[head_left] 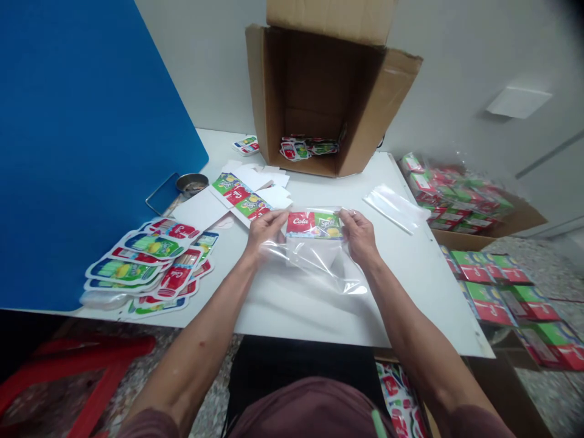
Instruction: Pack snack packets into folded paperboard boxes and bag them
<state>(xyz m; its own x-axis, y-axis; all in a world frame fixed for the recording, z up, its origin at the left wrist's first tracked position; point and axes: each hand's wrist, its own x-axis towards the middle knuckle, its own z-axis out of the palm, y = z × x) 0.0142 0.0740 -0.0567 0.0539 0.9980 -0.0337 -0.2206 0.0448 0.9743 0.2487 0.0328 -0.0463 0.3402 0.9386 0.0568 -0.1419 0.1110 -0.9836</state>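
Both of my hands hold a clear plastic bag (335,277) over the white table, with a printed red and green card (314,225) showing at its upper part. My left hand (268,231) pinches the left edge. At the right edge, my right hand (359,234) is closed on the plastic in the same way. White card continues below the printed strip, seen through the film. Whether the card lies fully inside the bag, I cannot tell. Left of my left hand are printed cards (239,196) and blank white cards (203,214).
Bottle-shaped packs (148,258) are piled at the table's left. An open cardboard box (314,91) stands at the back with similar packs inside. Flat clear bags (396,207) lie on the right. Wrapped packs (456,194) fill a carton beside the table; a red stool (104,377) stands lower left.
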